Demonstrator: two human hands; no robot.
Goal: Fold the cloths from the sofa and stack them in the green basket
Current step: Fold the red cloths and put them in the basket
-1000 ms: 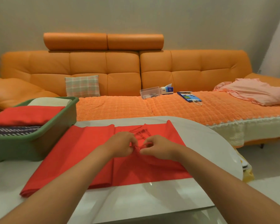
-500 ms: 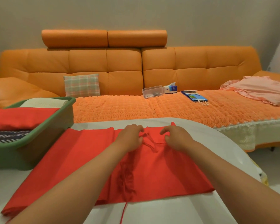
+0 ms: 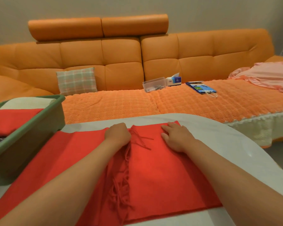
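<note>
A red fringed cloth (image 3: pixel 162 176) lies spread on the white table (image 3: pixel 235 144), its right part folded over so the fringe runs down the middle. My left hand (image 3: pixel 118 133) rests with curled fingers on the fringe near the cloth's far edge. My right hand (image 3: pixel 175 137) lies flat, fingers apart, on the folded part. The green basket (image 3: pixel 39 126) stands at the left of the table and holds a folded red cloth (image 3: pixel 11 119), a striped one and a pale one. A pink cloth (image 3: pixel 268 74) lies crumpled on the orange sofa (image 3: pixel 121 62) at the right.
On the sofa seat are a plaid cushion (image 3: pixel 76 80), a clear plastic box (image 3: pixel 153 84), a tissue box (image 3: pixel 174 79) and a blue paper bag (image 3: pixel 201 88). The table's rounded edge curves away at the right, with floor beyond it.
Both hands have moved from the cloth's middle to its far edge and drawn apart. The right hand has flattened on the fold. The view has dipped closer to the table.
</note>
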